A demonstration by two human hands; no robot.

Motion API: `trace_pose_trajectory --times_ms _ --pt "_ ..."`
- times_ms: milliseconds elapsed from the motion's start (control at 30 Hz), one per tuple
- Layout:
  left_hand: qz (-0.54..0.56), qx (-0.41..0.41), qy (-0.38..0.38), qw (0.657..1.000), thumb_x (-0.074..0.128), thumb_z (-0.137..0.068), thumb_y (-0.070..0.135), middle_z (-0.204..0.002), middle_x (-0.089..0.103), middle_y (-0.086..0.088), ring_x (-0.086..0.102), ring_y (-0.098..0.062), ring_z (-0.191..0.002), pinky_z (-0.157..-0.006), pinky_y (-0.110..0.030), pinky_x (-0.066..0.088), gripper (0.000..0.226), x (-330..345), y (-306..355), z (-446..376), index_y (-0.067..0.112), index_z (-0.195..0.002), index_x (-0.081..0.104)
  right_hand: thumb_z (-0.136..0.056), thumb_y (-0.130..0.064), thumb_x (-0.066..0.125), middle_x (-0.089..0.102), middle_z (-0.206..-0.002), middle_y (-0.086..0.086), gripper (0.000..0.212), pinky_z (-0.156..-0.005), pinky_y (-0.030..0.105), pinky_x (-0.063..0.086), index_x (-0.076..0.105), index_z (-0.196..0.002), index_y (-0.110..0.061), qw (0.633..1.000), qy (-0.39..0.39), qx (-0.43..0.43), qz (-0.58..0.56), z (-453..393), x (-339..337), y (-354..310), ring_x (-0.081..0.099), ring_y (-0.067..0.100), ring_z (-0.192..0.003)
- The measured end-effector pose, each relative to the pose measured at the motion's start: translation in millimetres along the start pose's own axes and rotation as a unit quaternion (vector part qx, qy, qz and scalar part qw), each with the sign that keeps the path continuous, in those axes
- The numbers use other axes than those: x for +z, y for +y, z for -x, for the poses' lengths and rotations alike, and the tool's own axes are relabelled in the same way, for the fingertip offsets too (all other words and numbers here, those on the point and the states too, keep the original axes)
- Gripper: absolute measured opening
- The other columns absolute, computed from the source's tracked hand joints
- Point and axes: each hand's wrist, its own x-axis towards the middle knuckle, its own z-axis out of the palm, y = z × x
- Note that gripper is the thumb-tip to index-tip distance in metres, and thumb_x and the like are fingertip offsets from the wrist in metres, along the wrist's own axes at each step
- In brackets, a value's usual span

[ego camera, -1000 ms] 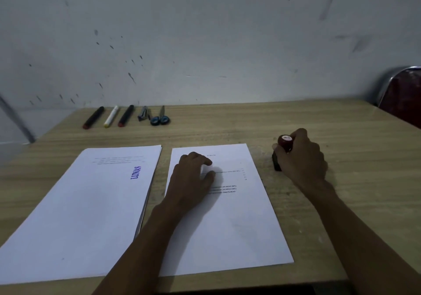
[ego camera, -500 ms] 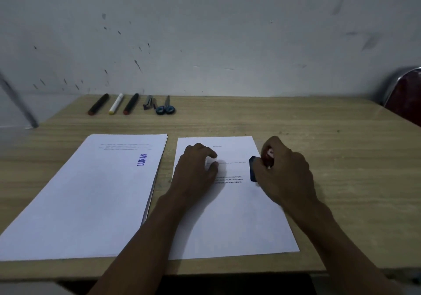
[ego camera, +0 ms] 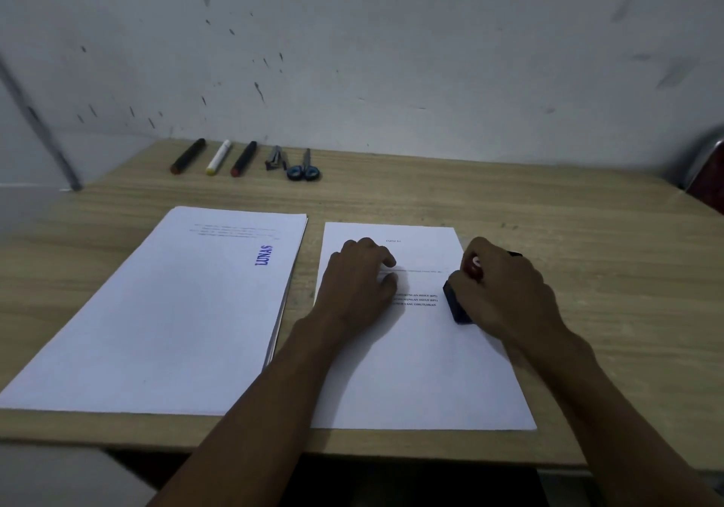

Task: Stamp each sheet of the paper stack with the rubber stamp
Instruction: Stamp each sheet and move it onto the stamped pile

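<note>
Risk at this point centres on the rubber stamp point(ego camera: 457, 304), which we hold in the right hand point(ego camera: 505, 295), fingers curled round its red-topped handle. Its dark base meets the right margin of the single sheet point(ego camera: 423, 369) lying on the counter point(ego camera: 587, 232). We cannot tell whether the base sits flat.

We judge 3 failure modes:
1. Smearing, if the base slides while pressed.
2. A partial print, if the stamp rocks and one end lifts.
3. Sheet shift, if the left hand point(ego camera: 358, 287) lets go. It rests palm down on the upper left of the sheet, fingers loosely bent, gripping nothing.

The base also lies close to the sheet's right edge, so part of the print may land on the counter.

The long axis of the base runs roughly from the far edge of the sheet toward us, parallel to its long side. The handle points up and slightly away. This matches the blue LUNAS mark point(ego camera: 264, 255) on the stamped stack point(ego camera: 156, 310) at left, which also runs along the long side.
</note>
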Motion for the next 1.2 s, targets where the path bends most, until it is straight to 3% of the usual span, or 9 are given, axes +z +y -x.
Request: trace_pose_trajectory --times_ms 267,500,700,900,1200 --pt "-0.002 -0.007 -0.003 1.0 0.059 -0.087 0.021 -0.115 0.06 -0.002 0.05 -0.023 -0.109 -0.096 -0.04 0.037 0.024 0.0 0.0 -0.5 0.015 -0.11 0.064 -0.078 -0.03 0.054 0.054 -0.069 -0.005 0.013 -0.06 0.032 0.033 0.044 -0.077 -0.022 1.0 -0.008 -0.003 0.027 -1.6 4.9 -3.2 0.046 0.012 -0.066" --pt "-0.007 -0.01 0.001 1.0 0.06 -0.087 0.022 -0.114 0.061 -0.002 0.05 -0.023 -0.109 -0.096 -0.041 0.038 0.023 0.5 0.1 -1.4 0.015 -0.108 0.064 -0.077 -0.028 0.054 0.059 -0.068 -0.002 0.017 -0.059 0.031 0.03 0.039 -0.073 -0.02 0.999 0.032 -0.008 0.018 0.5 15.1 -3.0 0.045 0.022 -0.077" --pt "0.002 -0.014 0.004 1.0 0.06 -0.086 0.021 -0.112 0.061 -0.003 0.051 -0.024 -0.108 -0.095 -0.042 0.038 0.022 1.6 0.6 -0.4 0.015 -0.106 0.065 -0.077 -0.027 0.056 0.055 -0.06 -0.006 0.019 -0.052 0.025 0.023 0.04 -0.07 -0.019 0.998 0.063 -0.023 0.01 -0.1 19.9 -1.8 0.038 0.008 -0.062" --pt "0.004 -0.015 -0.003 1.0 0.061 -0.086 0.021 -0.111 0.061 -0.003 0.05 -0.024 -0.108 -0.095 -0.042 0.038 0.022 2.1 -0.5 -0.3 0.015 -0.106 0.064 -0.076 -0.026 0.056 0.057 -0.06 -0.004 0.016 -0.055 0.028 0.032 0.044 -0.072 -0.016 0.997 0.069 -0.024 0.003 0.5 23.2 -0.1 0.052 0.02 -0.067" --pt "0.004 -0.015 0.0 1.0 0.061 -0.085 0.021 -0.11 0.062 -0.004 0.052 -0.025 -0.107 -0.094 -0.043 0.039 0.021 2.4 -0.5 -0.1 0.014 -0.105 0.065 -0.076 -0.029 0.055 0.057 -0.062 -0.006 0.017 -0.055 0.027 0.03 0.043 -0.073 -0.018 0.998 0.064 -0.016 0.012 -0.8 26.3 2.3 0.051 0.018 -0.064"
